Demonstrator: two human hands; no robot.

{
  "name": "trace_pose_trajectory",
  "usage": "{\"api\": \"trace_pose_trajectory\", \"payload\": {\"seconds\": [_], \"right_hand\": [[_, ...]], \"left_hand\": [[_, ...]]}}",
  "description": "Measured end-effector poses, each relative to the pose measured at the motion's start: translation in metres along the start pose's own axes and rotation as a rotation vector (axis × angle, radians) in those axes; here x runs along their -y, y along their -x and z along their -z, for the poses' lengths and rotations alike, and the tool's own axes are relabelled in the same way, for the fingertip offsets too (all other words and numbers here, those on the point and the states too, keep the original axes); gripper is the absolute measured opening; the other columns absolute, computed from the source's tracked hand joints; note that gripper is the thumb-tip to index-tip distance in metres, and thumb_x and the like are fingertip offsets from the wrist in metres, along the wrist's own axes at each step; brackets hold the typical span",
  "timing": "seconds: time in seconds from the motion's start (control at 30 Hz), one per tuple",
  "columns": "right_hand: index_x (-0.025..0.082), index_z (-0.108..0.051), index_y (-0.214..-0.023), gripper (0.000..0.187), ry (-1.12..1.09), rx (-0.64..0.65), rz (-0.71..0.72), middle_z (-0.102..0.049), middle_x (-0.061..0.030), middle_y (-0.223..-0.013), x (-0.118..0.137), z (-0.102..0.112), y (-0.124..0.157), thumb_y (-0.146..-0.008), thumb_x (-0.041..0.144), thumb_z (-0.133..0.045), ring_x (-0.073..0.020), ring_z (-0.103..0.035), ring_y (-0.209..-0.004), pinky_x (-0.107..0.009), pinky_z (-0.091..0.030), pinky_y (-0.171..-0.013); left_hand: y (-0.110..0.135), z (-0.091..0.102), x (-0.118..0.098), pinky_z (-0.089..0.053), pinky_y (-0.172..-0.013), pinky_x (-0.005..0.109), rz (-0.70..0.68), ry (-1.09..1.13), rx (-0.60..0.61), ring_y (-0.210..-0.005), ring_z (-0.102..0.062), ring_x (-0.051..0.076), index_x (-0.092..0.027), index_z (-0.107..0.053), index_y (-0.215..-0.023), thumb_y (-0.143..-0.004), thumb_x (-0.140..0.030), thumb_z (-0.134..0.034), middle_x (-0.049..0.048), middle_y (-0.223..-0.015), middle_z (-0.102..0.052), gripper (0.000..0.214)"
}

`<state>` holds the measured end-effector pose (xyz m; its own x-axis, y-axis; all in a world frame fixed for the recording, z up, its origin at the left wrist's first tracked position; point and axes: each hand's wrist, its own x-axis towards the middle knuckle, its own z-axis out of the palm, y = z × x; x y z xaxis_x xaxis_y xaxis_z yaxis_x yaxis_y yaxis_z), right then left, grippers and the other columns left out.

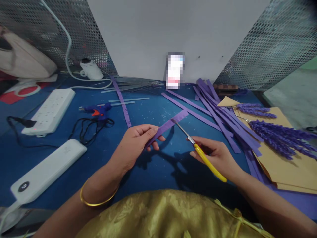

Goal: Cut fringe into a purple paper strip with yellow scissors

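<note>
Between the thumb and fingers of my left hand (pixel 138 142) is a purple paper strip (pixel 170 123), its free end pointing up and to the right. My right hand (pixel 215 152) is closed around yellow-handled scissors (pixel 201 153). Their blades reach the lower edge of the strip near its free end; whether they cut into it I cannot tell. Behind my left hand lies another purple strip (pixel 121 99) with small nicks along one edge. More loose purple strips (pixel 218 112) lie in a pile to the right of my hands.
At left are a blue glue gun (pixel 99 110) with a coiled cord, a white power strip (pixel 51 110) and a long white device (pixel 49 170). A phone (pixel 174 71) leans against the back panel. Purple flower stems (pixel 277 135) rest on brown paper (pixel 292 168) at right.
</note>
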<state>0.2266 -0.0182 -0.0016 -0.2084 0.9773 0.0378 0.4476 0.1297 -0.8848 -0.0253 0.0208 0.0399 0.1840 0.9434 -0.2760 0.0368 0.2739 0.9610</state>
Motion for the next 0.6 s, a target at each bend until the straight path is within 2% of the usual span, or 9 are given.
{"api": "trace_pose_trajectory", "payload": {"seconds": [0.23,0.4,0.6], "right_hand": [[0.016,-0.074,-0.109,0.033,0.118,-0.029,0.033,-0.059,-0.0002,-0.073,-0.011,0.003,-0.001,-0.084,0.037,-0.07,-0.0138,-0.05,-0.063,-0.025,-0.044,-0.059],[0.016,-0.074,-0.111,0.037,0.126,0.006,0.049,-0.064,-0.0013,-0.076,-0.009,0.003,0.0,-0.083,0.04,-0.072,-0.0145,-0.054,-0.064,-0.025,-0.047,-0.061],[0.016,-0.073,-0.117,0.047,0.074,0.135,0.04,-0.072,-0.0052,-0.086,-0.002,-0.002,0.004,-0.083,0.048,-0.073,-0.0171,-0.061,-0.07,-0.026,-0.051,-0.064]], "left_hand": [[-0.003,0.003,0.001,-0.041,-0.05,0.02,0.036,0.011,-0.018,-0.062,-0.065,0.013,-0.018,-0.074,-0.098,-0.087,-0.038,-0.064,0.0066,-0.085,-0.078,0.025],[-0.004,0.0,0.002,-0.036,-0.047,0.019,-0.006,-0.103,-0.062,-0.054,-0.055,0.009,-0.017,-0.076,-0.088,-0.077,-0.033,-0.075,0.0019,-0.072,-0.072,0.02],[-0.003,-0.009,0.012,-0.041,-0.052,0.019,0.024,0.051,0.043,-0.057,-0.056,0.008,-0.016,-0.073,-0.081,-0.079,-0.035,-0.074,0.0009,-0.07,-0.07,0.019]]}}
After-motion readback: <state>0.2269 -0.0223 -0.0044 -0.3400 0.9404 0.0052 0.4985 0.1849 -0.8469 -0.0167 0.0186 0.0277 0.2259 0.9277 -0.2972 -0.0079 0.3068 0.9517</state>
